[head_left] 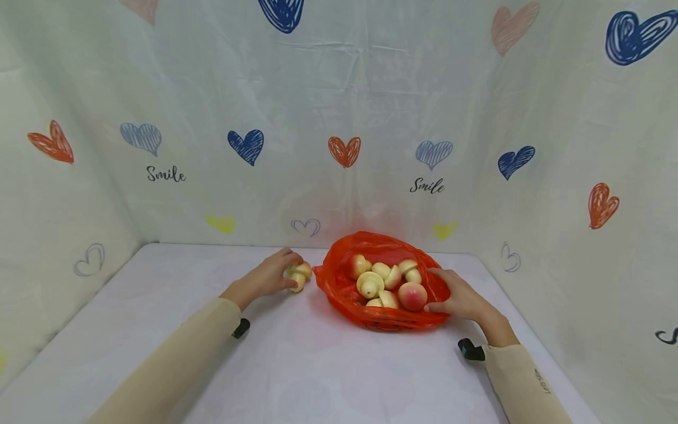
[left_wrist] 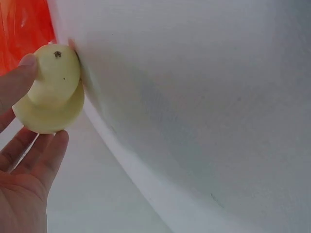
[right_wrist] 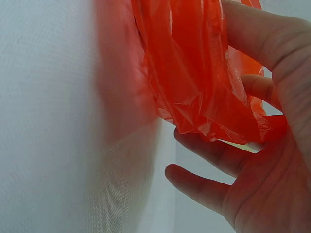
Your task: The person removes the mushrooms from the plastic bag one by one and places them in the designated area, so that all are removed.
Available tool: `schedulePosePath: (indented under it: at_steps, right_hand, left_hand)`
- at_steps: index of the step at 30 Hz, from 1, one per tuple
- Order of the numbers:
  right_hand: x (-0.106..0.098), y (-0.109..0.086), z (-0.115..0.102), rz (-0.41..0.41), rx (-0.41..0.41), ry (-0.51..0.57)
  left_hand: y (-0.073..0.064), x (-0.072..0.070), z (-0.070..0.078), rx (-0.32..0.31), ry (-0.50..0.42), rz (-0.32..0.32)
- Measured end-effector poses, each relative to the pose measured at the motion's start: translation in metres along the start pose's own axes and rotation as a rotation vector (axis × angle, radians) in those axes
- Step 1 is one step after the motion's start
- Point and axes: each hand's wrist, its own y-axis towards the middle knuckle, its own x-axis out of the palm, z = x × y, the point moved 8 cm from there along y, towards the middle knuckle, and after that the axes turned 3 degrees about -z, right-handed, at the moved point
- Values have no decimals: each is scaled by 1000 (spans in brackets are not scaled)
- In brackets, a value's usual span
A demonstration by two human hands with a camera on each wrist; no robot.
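My left hand (head_left: 275,272) holds a pale yellow mushroom (head_left: 299,277) with a reddish cap, just left of a red plastic bag (head_left: 339,294). In the left wrist view, thumb and fingers hold the mushroom (left_wrist: 53,80) from opposite sides, and a small dark mark shows at its stem end. The bag lies wide open on the table, with several more mushrooms (head_left: 369,285) inside. At the bag's right rim is my right hand (head_left: 459,297), its thumb and a finger inside the rim. The right wrist view shows the bag's wall (right_wrist: 189,73) between the fingers of the right hand (right_wrist: 262,184).
A white cloth covers the table (head_left: 339,377). Behind it and at both sides hangs a pale curtain (head_left: 296,94) printed with hearts and "Smile". A dark device (head_left: 471,350) sits at the right wrist, another (head_left: 241,328) at the left.
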Motion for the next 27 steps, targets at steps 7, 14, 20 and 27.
schedulePosePath:
  at_steps: [7,14,20,27]
  right_hand:
    - [1,0,1,-13,15,1]
    - [0,1,1,-7,4,3]
    - [0,0,0,-5,5,-2]
    - [1,-1,2,-13,23,5]
  left_hand:
    - [2,1,-5,-21,-15,4]
    - [1,0,-5,-21,-38,12]
    - [0,-1,-3,-9,-33,20]
    - [-1,0,-4,-12,-37,19]
